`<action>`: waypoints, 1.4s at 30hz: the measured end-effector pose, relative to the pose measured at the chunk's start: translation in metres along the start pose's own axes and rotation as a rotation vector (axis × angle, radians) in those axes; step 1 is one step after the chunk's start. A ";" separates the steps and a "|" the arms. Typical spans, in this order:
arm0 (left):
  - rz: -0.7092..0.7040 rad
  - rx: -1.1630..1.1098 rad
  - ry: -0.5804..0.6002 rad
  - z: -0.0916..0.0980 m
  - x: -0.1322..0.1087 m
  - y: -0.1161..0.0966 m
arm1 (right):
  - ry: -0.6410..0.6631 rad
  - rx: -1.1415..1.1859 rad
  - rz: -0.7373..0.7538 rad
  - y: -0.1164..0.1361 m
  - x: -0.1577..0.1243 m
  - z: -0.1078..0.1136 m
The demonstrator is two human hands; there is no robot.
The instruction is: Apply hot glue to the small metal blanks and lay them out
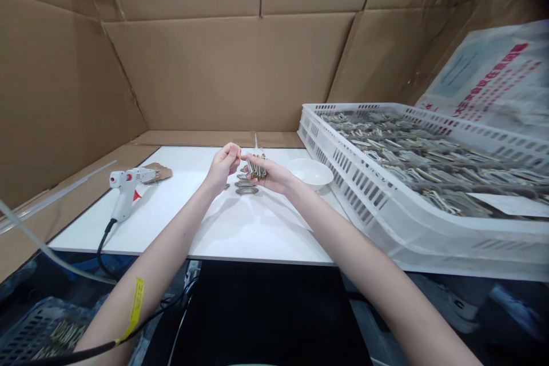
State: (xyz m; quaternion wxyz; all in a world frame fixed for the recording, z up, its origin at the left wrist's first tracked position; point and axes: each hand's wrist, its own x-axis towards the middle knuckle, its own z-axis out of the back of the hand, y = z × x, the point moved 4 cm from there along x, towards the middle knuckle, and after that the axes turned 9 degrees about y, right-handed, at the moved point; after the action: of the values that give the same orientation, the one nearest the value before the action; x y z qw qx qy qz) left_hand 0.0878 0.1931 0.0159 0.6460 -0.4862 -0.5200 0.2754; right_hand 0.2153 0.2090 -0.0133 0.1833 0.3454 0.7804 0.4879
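Where we look: as we gaze down from head height, a white board (240, 229) lies in front of us, walled in by brown cardboard (223, 68).
Right hand: our right hand (270, 174) is cupped palm up and closed around a bunch of metal clips (256, 167), held just above the board.
Left hand: our left hand (223, 163) has its fingers curled together, pinched in front of the bunch; we cannot tell whether it holds a clip.
How the clips will handle: we judge them light, stiff and smooth, so a loose handful could slide or snag together; a single one is best pinched by its flat sides.
Where the clips lie: the bunch sits between our two hands, almost touching the left; a few more clips (246, 187) lie on the board just below both hands.
Supply: a white plastic crate (364, 183) to the right is heaped with the same metal pieces.
Nearby: a small white bowl (310, 172) stands just beside the right hand; a white glue gun (126, 186) stands well apart on the left.
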 end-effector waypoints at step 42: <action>-0.015 1.029 -0.713 0.074 -0.017 -0.023 | -0.227 0.203 0.108 0.055 -0.002 -0.028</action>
State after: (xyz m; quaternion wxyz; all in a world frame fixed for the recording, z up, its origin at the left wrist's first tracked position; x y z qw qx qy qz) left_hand 0.0096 0.1957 0.0289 0.5860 0.0124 -0.5078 0.6314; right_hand 0.2191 0.2059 0.0479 0.2081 0.4563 0.7803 0.3736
